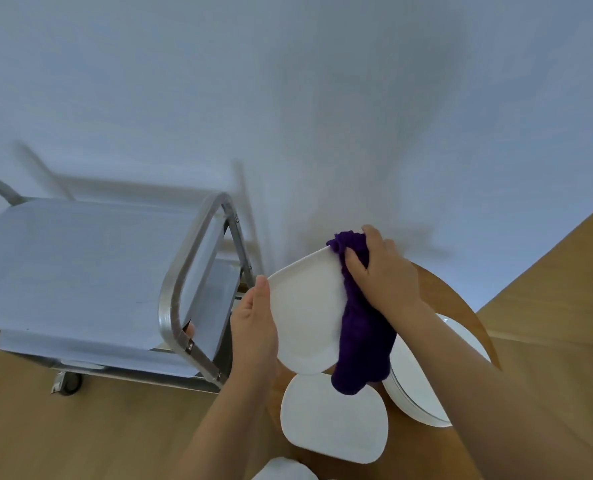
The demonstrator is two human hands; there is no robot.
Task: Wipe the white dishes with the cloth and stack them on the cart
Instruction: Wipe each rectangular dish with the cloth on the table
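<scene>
A white square dish (305, 306) with rounded corners is held up and tilted over the round wooden table (440, 289). My left hand (253, 323) grips its left edge. My right hand (381, 268) holds a purple cloth (360, 341) against the dish's right edge, and the cloth hangs down past the dish. Below on the table lies another white square dish (333, 417). To its right sits a stack of round white plates (423, 379), partly hidden by my right forearm. The metal cart (80, 271) stands to the left, its top shelf bare.
The cart has a tubular steel handle (184, 282) facing me, a lower shelf (225, 289) and a caster wheel (68, 382). A pale wall fills the background. Wooden floor (80, 427) spreads below. Another white object (284, 469) shows at the bottom edge.
</scene>
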